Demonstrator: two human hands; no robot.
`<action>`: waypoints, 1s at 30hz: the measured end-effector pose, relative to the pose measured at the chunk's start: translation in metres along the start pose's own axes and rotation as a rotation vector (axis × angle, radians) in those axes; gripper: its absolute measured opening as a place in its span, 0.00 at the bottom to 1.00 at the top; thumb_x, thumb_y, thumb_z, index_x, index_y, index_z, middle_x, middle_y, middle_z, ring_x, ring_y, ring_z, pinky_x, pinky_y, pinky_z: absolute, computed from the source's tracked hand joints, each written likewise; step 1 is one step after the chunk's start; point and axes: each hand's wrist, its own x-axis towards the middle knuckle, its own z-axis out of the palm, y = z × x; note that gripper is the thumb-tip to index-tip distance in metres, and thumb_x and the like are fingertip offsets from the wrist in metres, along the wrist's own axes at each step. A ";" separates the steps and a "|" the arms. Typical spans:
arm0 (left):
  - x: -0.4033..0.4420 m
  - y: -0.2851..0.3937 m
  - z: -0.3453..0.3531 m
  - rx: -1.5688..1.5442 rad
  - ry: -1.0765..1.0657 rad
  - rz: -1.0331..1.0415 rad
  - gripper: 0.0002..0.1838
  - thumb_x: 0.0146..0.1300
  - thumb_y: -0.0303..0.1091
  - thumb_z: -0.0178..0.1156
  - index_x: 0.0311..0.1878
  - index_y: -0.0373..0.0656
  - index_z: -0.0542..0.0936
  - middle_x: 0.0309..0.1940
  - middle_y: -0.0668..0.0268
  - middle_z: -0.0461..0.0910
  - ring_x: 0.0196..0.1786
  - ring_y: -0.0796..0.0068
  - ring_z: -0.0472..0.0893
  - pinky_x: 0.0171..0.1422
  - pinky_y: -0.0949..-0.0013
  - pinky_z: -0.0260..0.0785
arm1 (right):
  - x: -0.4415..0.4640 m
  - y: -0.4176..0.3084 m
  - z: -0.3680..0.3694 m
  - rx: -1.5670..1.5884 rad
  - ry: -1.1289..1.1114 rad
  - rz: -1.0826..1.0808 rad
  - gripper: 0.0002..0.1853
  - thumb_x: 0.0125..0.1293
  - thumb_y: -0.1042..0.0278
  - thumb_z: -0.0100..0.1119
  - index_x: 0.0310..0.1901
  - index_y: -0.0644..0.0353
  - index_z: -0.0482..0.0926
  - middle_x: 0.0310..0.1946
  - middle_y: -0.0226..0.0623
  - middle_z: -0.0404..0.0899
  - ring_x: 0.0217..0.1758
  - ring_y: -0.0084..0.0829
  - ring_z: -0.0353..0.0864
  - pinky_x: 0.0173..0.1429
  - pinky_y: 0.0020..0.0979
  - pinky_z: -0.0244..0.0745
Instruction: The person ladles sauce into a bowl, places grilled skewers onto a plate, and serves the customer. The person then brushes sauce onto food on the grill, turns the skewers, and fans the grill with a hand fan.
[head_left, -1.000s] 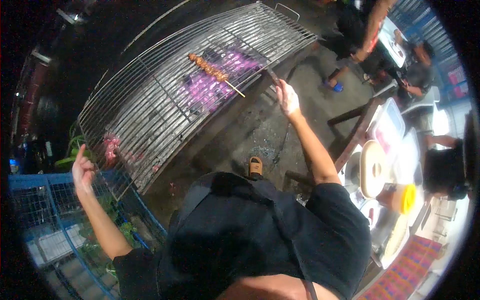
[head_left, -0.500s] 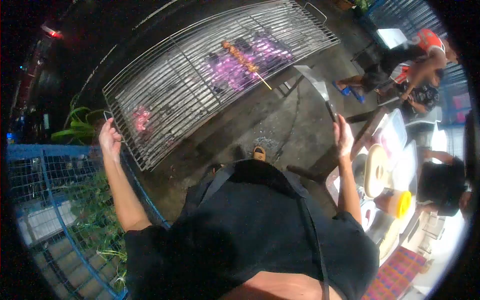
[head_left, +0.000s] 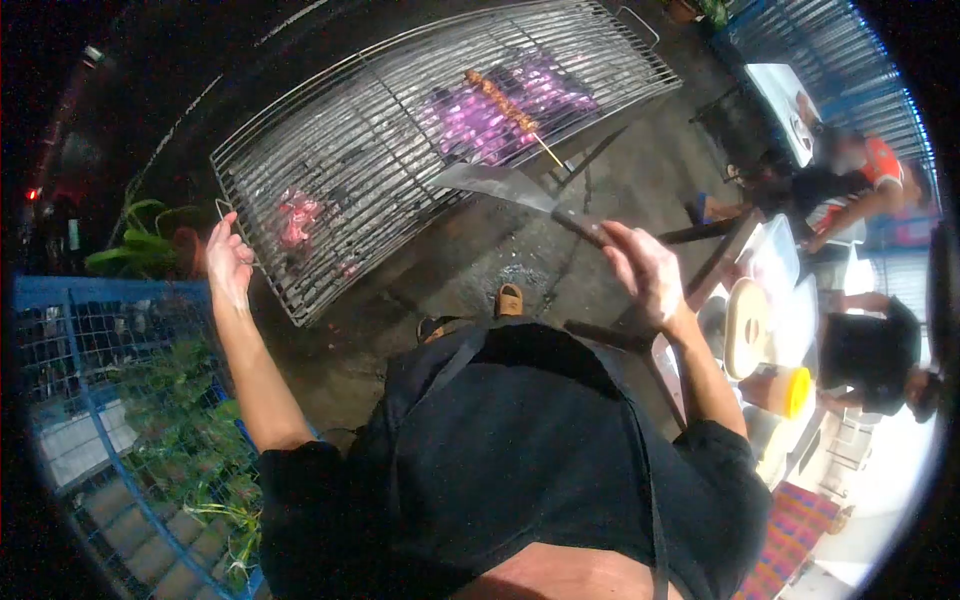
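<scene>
My right hand [head_left: 645, 272] is closed round the dark handle of a broad-bladed knife [head_left: 500, 186], whose blade points left over the near edge of the grill grate [head_left: 390, 130]. At the grate's left end, my left hand [head_left: 230, 262] has its fingers curled at the wire handle there. One meat skewer [head_left: 500, 100] lies on the bars above coals glowing purple, its bare stick sticking out over the near edge. A smaller patch of glowing coals [head_left: 298, 217] shows under the left part of the grate.
At the right, a table holds plastic tubs [head_left: 775, 255], an oval tan board [head_left: 747, 328] and a yellow-lidded jar [head_left: 797, 392]. Several people are beyond it, one in an orange and black top [head_left: 880, 165]. Blue wire fencing [head_left: 100, 400] and plants [head_left: 190, 430] stand at the left.
My left hand has come to the grate's end handle. My right hand swung the knife out to the right, then back left over the grate's near edge. The view has shifted; the skewer stays on the bars.
</scene>
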 end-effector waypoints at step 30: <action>-0.012 0.066 0.011 -0.025 -0.223 -0.030 0.10 0.68 0.33 0.49 0.50 0.43 0.72 0.15 0.81 0.51 0.15 0.91 0.55 0.18 0.86 0.51 | -0.004 0.059 0.119 -0.113 0.153 -0.112 0.23 0.58 0.70 0.60 0.55 0.62 0.68 0.28 0.44 0.68 0.33 0.43 0.70 0.38 0.38 0.68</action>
